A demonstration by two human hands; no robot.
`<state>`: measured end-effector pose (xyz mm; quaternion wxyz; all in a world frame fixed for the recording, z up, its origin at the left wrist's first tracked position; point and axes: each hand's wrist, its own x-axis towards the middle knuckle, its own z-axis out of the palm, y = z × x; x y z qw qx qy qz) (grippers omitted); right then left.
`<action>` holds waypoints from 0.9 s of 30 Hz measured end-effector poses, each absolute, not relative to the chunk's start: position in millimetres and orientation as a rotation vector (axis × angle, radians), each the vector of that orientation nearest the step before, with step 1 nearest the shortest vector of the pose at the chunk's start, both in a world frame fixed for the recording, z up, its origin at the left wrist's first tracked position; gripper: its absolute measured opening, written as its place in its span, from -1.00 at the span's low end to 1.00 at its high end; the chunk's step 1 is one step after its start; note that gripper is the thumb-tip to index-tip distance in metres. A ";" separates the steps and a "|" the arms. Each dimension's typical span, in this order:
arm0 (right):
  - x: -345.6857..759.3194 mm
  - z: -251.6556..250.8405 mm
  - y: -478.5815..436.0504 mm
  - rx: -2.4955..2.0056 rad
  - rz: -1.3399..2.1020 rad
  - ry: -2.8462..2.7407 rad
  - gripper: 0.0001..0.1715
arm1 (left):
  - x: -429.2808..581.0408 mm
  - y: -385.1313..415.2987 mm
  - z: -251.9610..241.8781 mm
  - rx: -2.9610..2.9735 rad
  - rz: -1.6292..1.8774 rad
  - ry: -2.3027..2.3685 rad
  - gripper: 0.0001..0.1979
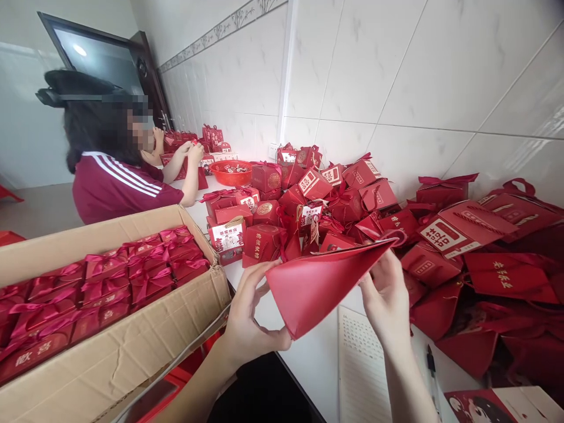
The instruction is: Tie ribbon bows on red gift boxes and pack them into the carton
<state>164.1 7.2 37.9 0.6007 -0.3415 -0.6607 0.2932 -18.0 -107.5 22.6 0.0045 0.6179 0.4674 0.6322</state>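
Red paper bag point(317, 282): flat, unopened, held tilted above the white table point(317, 358), near its front edge, between both hands.
Left hand point(249, 320): pinching the bag's lower left corner, thumb under the fold, fingers spread along the left edge.
Right hand point(388, 294): gripping the bag's upper right edge near the ribbon handle, fingers curled behind the paper.
Lined notebook point(359, 364): lying on the table just below the bag, under the right forearm.
Pen point(432, 367): resting just right of the notebook.
Cardboard carton point(114, 346): left of the hands, open, packed with rows of ribbon-tied red boxes point(106, 288).
Heap of red gift boxes and bags point(308, 205): piled on the table behind the held bag, spreading right along the tiled wall point(396, 76).
Red bowl point(231, 172): farther back on the table, contents too small to tell.
Another person point(118, 176): seated at the far left end, in a maroon striped shirt, both hands raised on something small and red.
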 end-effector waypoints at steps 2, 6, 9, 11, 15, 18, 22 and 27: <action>163.8 43.6 -7.8 -0.768 0.285 -1.578 -0.34 | -17.3 -105.6 18.5 1.995 1.996 1.597 -0.22; 158.2 49.3 -44.8 -0.550 -0.192 -1.891 -0.35 | -16.4 -101.5 15.9 2.193 2.013 1.789 -0.22; 149.6 46.9 -66.3 -0.542 -0.184 -2.148 -0.16 | -16.3 -98.3 15.4 2.360 2.079 1.821 -0.25; 149.2 44.4 -74.9 -0.474 -0.095 -2.269 -0.10 | -17.5 -96.4 14.8 2.385 2.127 1.851 -0.30; 164.6 43.5 -77.4 -0.016 0.101 -2.354 -0.45 | -20.4 -94.9 15.7 2.341 2.100 1.978 -0.33; 170.0 46.9 -70.3 -0.151 0.095 -2.318 -0.37 | -19.1 -95.1 16.9 2.365 2.070 1.987 -0.31; 161.3 51.6 -65.8 -0.453 -0.029 -2.257 -0.07 | -17.4 -93.5 13.2 2.416 2.117 1.872 -0.30; 165.4 54.9 -70.8 0.004 0.165 -2.390 -0.46 | -22.0 -92.2 10.7 2.362 2.148 1.876 -0.33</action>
